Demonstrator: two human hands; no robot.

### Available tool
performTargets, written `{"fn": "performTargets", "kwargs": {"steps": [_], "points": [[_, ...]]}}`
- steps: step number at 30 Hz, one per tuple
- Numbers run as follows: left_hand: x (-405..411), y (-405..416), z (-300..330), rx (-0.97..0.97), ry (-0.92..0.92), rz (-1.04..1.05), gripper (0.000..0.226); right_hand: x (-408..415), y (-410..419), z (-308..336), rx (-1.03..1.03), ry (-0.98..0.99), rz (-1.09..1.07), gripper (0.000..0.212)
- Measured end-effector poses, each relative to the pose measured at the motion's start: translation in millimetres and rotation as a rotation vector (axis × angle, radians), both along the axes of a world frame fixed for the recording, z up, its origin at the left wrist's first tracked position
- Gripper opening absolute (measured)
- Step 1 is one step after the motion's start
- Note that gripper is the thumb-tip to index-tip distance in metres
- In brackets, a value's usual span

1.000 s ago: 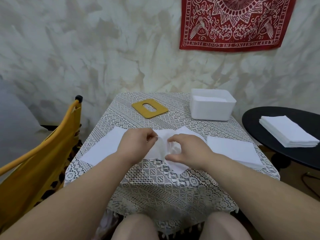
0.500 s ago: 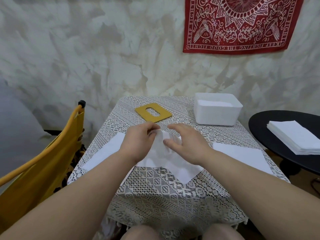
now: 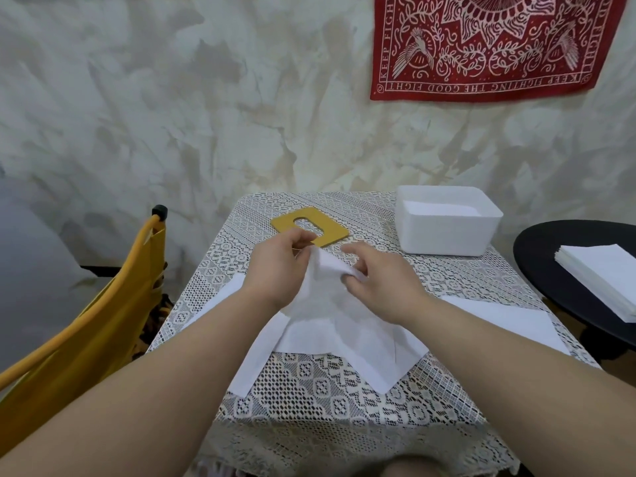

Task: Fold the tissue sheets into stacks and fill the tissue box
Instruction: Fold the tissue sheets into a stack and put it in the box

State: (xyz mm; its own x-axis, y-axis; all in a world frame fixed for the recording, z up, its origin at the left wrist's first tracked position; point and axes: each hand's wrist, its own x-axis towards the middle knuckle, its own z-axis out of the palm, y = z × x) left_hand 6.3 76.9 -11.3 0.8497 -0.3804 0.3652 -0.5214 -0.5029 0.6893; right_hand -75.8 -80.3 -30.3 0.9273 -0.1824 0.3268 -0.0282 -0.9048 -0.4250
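Tissue sheet [image 3: 330, 287] lifted off the lace-covered table [image 3: 344, 401] at its far edge, near edge draped over other flat sheets [image 3: 344, 342]. Pinched on the left by the left hand [image 3: 278, 266], on the right by the right hand [image 3: 378, 280], hands close together but not touching. White tissue box [image 3: 447, 235] open at the far right corner, yellow lid [image 3: 309, 228] beside it; sheet stack [image 3: 602, 280] on the black side table [image 3: 543, 256].

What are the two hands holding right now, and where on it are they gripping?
Both hands hold one tissue sheet: the left hand and right hand each pinch its raised far edge, while its near part lies on the table.
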Motion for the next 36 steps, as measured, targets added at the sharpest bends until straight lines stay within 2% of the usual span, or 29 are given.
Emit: {"fn": "performTargets", "kwargs": {"steps": [2, 4, 5, 9, 12, 13, 16, 20, 25, 29, 32, 34, 36], "points": [[2, -4, 2, -0.051, 0.012, 0.022, 0.024, -1, -1, 4, 0.025, 0.005, 0.030, 0.046], [2, -9, 6, -0.144, 0.028, 0.031, 0.028, -3, -3, 10, 0.058, -0.002, 0.066, 0.062], [2, -12, 9, -0.190, 0.043, 0.036, 0.030, -3, -5, 12, 0.072, -0.028, 0.076, 0.063], [3, -25, 20, -0.325, 0.101, 0.049, 0.034, 1, -20, 17, 0.199, -0.151, 0.020, 0.040], [1, -37, 25, -0.430, 0.163, 0.010, 0.037, 5, -32, 19, 0.225, -0.161, -0.017, 0.025], [0, -42, 25, -0.457, 0.188, -0.002, 0.036, 6, -38, 19, 0.234, -0.140, -0.011, 0.029], [2, -61, 26, -0.466, 0.216, -0.003, 0.032, 2, -53, 20, 0.251, -0.084, 0.044, 0.063], [4, -87, 27, -0.459, 0.219, 0.011, 0.030, -4, -72, 16, 0.165, -0.018, 0.038, 0.076], [2, -104, 25, -0.472, 0.304, -0.069, 0.032, 0, -93, 14, 0.175, -0.071, 0.023, 0.045], [-3, -106, 28, -0.476, 0.357, -0.154, 0.033, 7, -94, 20, 0.177, -0.059, 0.028, 0.036], [-3, -105, 32, -0.466, 0.360, -0.165, 0.033, 9, -90, 25, 0.194, -0.041, -0.007, 0.016], [-5, -104, 36, -0.499, 0.400, -0.179, 0.030, 5, -89, 28, 0.189, -0.067, -0.043, 0.014], [-11, -103, 39, -0.541, 0.430, -0.204, 0.023, -1, -89, 30, 0.100, -0.102, -0.061, 0.015]]}}
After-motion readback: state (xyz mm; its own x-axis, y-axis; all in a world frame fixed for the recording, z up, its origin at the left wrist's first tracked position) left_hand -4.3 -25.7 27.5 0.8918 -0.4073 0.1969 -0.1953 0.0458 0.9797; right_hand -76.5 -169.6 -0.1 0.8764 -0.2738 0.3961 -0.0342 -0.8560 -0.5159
